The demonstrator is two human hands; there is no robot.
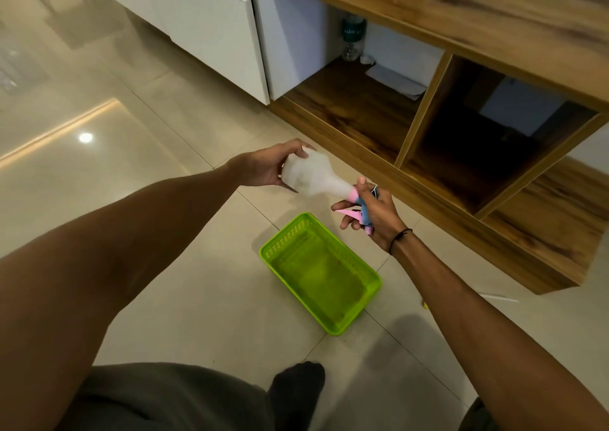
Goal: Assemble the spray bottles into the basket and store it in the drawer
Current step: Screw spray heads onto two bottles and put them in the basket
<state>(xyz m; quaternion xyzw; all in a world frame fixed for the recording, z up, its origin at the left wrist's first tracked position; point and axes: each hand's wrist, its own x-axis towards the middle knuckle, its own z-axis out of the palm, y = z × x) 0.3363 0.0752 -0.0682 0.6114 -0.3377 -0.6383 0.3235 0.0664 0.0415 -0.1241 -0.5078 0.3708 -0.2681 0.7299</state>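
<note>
A white translucent spray bottle (313, 175) lies sideways in the air between both hands. My left hand (268, 168) grips its round base. My right hand (375, 214) is closed around its pink and blue spray head (357, 208) at the neck. Below the hands a lime green plastic basket (290, 242) sits on the tiled floor with nothing inside it. The bottle is blurred, so I cannot tell how firmly the head sits on the neck.
A low wooden shelf unit (425, 124) with open compartments runs along the right; a plastic water bottle (353, 39) and a white paper (395, 81) sit in one. White cabinet (211, 25) stands at the back left. My sock-covered foot (296, 387) is near the basket.
</note>
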